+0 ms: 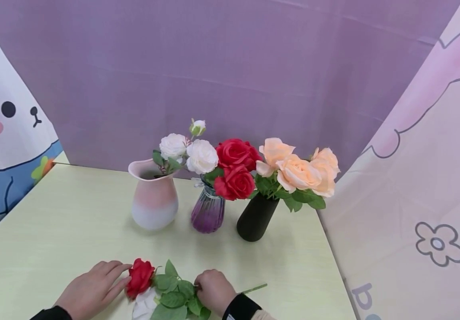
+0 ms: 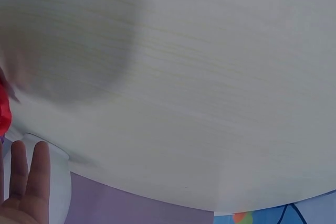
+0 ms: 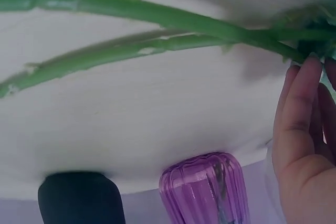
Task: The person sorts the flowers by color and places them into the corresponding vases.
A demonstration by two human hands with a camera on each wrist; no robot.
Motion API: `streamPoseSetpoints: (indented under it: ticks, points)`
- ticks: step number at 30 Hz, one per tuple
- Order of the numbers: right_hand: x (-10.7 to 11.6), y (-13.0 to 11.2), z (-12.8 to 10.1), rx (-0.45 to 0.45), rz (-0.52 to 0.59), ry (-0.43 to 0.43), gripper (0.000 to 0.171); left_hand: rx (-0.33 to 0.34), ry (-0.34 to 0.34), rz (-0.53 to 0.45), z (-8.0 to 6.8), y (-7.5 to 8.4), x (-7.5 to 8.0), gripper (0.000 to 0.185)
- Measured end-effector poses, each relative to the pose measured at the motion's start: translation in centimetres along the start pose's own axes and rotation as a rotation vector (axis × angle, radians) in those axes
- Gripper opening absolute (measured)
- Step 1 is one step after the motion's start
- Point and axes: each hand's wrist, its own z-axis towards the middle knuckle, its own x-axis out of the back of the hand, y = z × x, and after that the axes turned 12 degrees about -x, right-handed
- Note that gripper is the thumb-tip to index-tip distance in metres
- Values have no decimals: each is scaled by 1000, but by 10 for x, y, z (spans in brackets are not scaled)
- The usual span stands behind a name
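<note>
The left hand (image 1: pixel 94 291) is resting its straight fingers against the red rose (image 1: pixel 139 277), while the right hand (image 1: pixel 214 291) is seemingly curling around the stems (image 3: pixel 157 30).

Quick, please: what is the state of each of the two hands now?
Left hand: open, fingers touching the red rose.
Right hand: closed on the stems.

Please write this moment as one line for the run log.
left hand: touches red rose | right hand: grips stems | rose: lying on table | vases: three, behind
</note>
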Motion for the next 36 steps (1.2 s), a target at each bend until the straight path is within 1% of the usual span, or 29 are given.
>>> streamPoseSetpoints:
  ticks: [3,5,8,10,12,15,16,17,18,19,20,22,23,24,25,26,27,28,29,30,31,32,33,36]
  points:
    - [-11,1,-4,38,-80,68,26,6,-26,-24,1,0,0,50]
    - [-16,2,-6,49,-103,86,27,9,-34,-35,1,4,4,52]
    - [-14,2,-7,30,-92,95,25,18,-51,-45,1,8,7,51]
    - [-4,2,-7,0,-38,81,24,23,-61,-40,1,6,3,51]
    - [9,1,-5,-30,23,78,24,28,-70,-43,1,-2,-9,54]
    - [35,-1,-1,-46,115,87,23,-5,-35,-50,1,-21,-35,60]
    - [43,-2,0,-47,139,99,22,-45,36,-47,0,-29,-47,58]
    - [53,-3,1,-47,158,102,21,-63,67,-42,1,-34,-55,56]
    - [63,-5,2,-46,179,110,20,-74,82,-42,1,-39,-62,54]
    - [73,-7,2,-44,199,121,18,-96,123,-32,2,-43,-68,51]
    - [82,-10,2,-41,217,142,16,-98,141,-22,3,-44,-70,50]
    - [104,-18,2,-41,242,173,9,-88,156,-3,5,-46,-73,48]
    - [115,-23,1,-43,254,191,6,-67,122,-3,7,-43,-69,48]
    - [125,-28,0,-44,261,218,6,-60,112,-11,8,-43,-66,49]
    - [136,-33,0,-46,269,240,8,-62,130,-8,8,-42,-64,48]
    - [147,-38,-1,-48,277,259,11,-71,155,-5,9,-43,-65,47]
    - [158,-43,-2,-47,285,276,13,-71,149,-22,10,-43,-63,48]
    - [168,-48,-3,-48,289,295,14,-76,161,-25,11,-44,-63,48]
    - [176,-51,-3,-43,298,321,13,-88,160,-29,12,-48,-65,49]
    - [184,-54,-3,-36,305,344,12,-73,129,-44,14,-51,-68,52]
    - [191,-56,-3,-28,313,367,10,-80,138,-32,16,-57,-76,52]
    - [197,-58,-3,-19,325,390,9,-86,153,-2,18,-67,-91,52]
    - [204,-59,-3,-9,336,407,8,-73,112,-6,22,-73,-100,55]
    - [223,-61,-2,38,385,452,13,-74,152,71,31,-109,-157,59]
